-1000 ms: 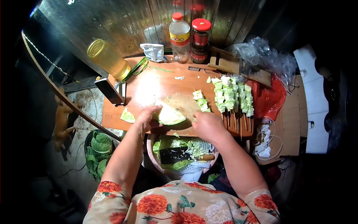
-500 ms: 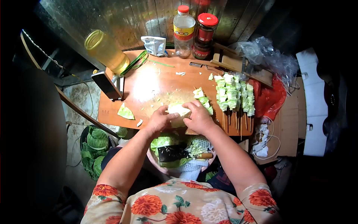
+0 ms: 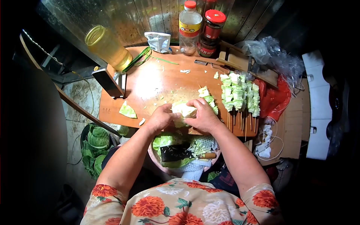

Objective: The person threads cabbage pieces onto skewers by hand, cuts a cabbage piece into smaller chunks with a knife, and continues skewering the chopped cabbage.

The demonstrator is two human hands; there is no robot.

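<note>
Between both hands, over the front part of the wooden table (image 3: 148, 107), is a pale piece of cabbage (image 3: 183, 109). My left hand (image 3: 163, 118) grips its left side, thumb on top. From the right, my right hand (image 3: 204, 116) holds the same piece with curled fingers. Just beyond the right hand lies a short skewer of cabbage (image 3: 210, 102). Several finished-looking cabbage skewers (image 3: 240, 92) lie side by side farther right, sticks pointing toward me. Below my hands, a cleaver (image 3: 175, 153) with a wooden handle rests on cabbage in a pink basin (image 3: 154, 160).
A phone on a stand (image 3: 108, 83) and a jar of yellow liquid (image 3: 108, 48) stand at left. A bottle (image 3: 189, 30) and red-lidded jar (image 3: 213, 25) are at the back. Cabbages (image 3: 98, 137) sit low left; a red bag (image 3: 275, 99) lies right.
The view has shifted slightly, so the table items appear a little to the right. Both hands still hold the cabbage piece, which appears turned slightly between them.
</note>
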